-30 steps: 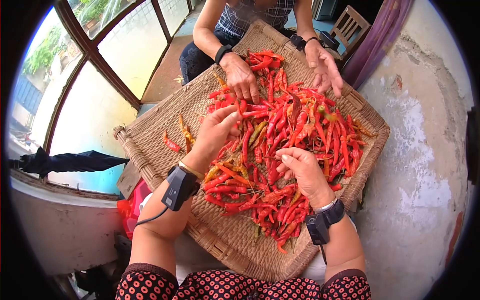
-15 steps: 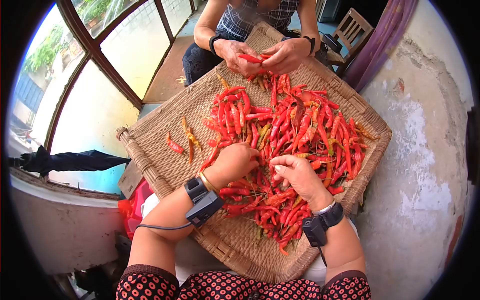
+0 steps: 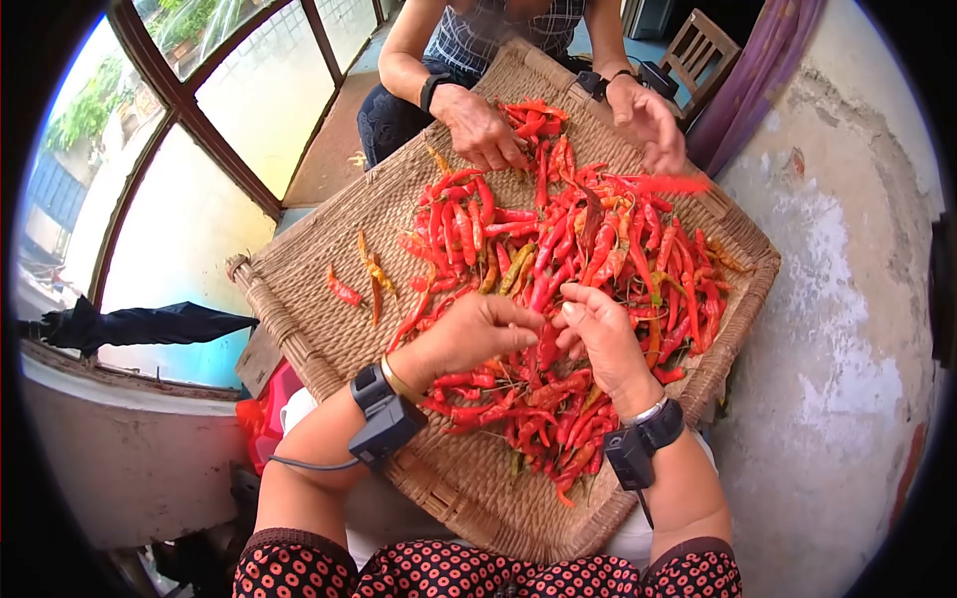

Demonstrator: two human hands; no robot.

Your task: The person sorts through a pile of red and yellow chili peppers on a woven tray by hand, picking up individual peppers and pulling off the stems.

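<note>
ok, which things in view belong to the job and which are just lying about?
In the job:
- peppers
- woven tray
- wearer's left hand and right hand
- other person's hands

Apparently just lying about:
- dark folded umbrella
- wooden chair
- pinkish-red plastic item

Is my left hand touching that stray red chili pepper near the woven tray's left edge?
Apart. The head view shows bare weave around the red chili pepper, with the left hand well off to its right.
</note>
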